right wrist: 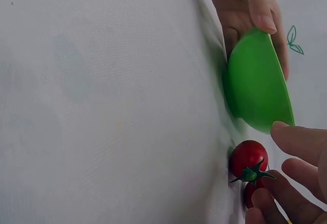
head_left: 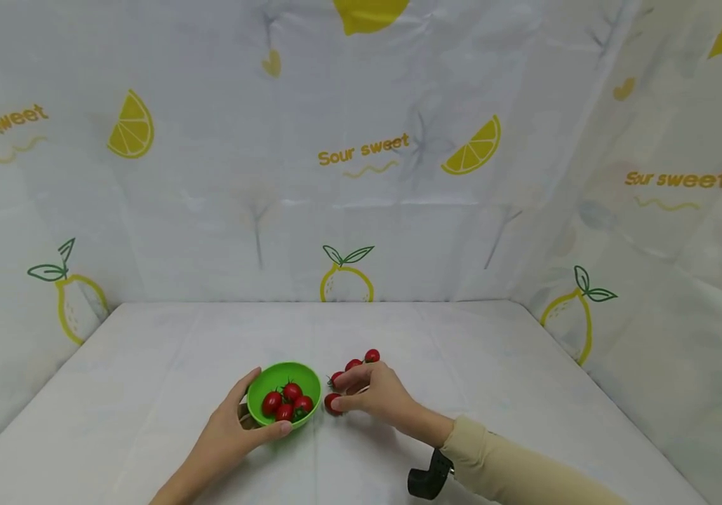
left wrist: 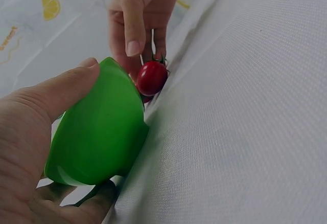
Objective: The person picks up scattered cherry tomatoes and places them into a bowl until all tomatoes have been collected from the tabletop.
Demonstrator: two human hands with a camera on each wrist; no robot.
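Note:
My left hand [head_left: 224,428] grips a green bowl [head_left: 256,393], its thumb at the near rim and its fingers round the far left side. Inside the bowl lie several cherry tomatoes [head_left: 292,391] with green stems. Just right of the bowl, my right hand [head_left: 382,400] reaches over the table with thumb and fingers parted. Its thumb tip overlaps the nearest loose cherry tomato [head_left: 333,404] in the head view. The right wrist view shows that tomato [right wrist: 249,158] below the bowl [right wrist: 258,81], beside the spread fingers [right wrist: 294,198].
More cherry tomatoes [head_left: 353,365] lie in a slanting row beyond the right hand, the farthest one [head_left: 372,355] at its end. A white cloth covers the table [head_left: 165,365]. Lemon-printed sheeting [head_left: 361,210] walls in the back and sides. A black strapped device [head_left: 431,477] is by the right sleeve.

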